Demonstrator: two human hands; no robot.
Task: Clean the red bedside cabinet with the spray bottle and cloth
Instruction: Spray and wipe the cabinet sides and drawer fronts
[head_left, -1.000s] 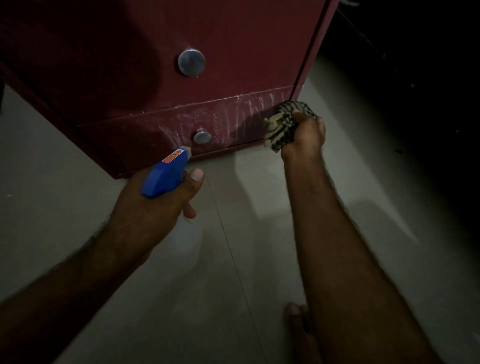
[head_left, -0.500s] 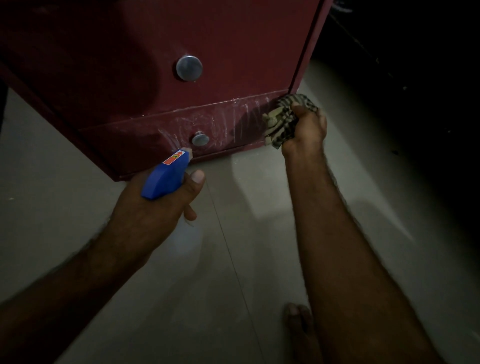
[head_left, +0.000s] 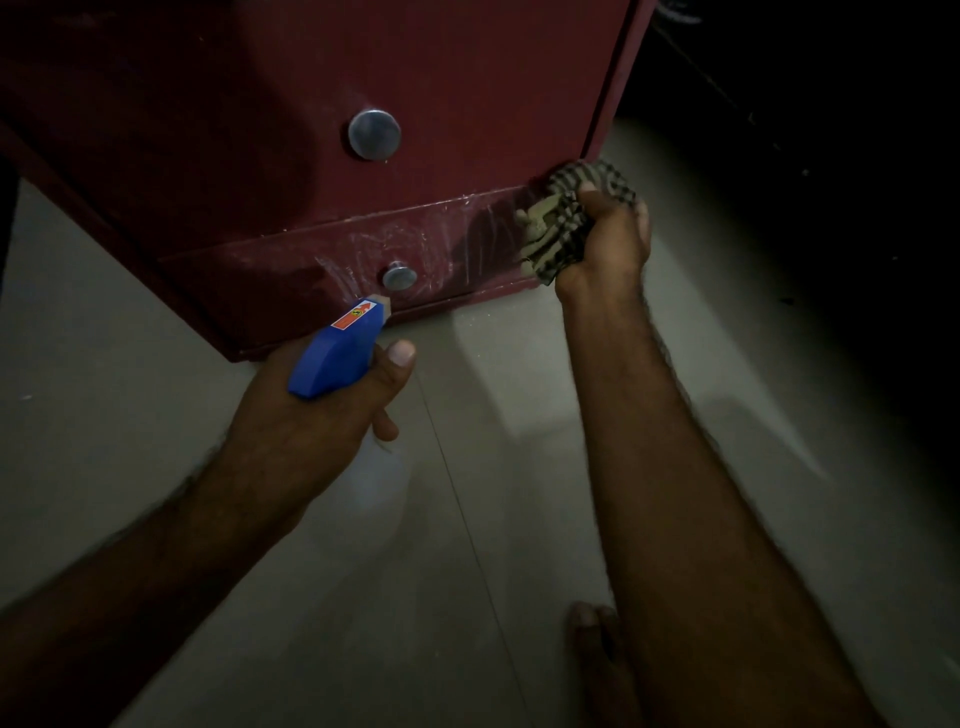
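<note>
Bunching the checked cloth (head_left: 566, 218) against the lower drawer's right edge on the red bedside cabinet (head_left: 467, 78), the right hand (head_left: 605, 244) scrubs spray streaks while the left hand (head_left: 311, 421) grips the spray bottle (head_left: 337, 353), nozzle aimed ready.

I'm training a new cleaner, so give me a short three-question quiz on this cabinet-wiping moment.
1. True or false: the left hand holds the blue spray bottle.
2. The right hand presses the checked cloth against which part of the red cabinet? A) upper knob B) lower right corner C) top
3. Fill in: the lower drawer has whitish streaks around its ___.
Key: 1 true; 2 B; 3 knob.
</note>
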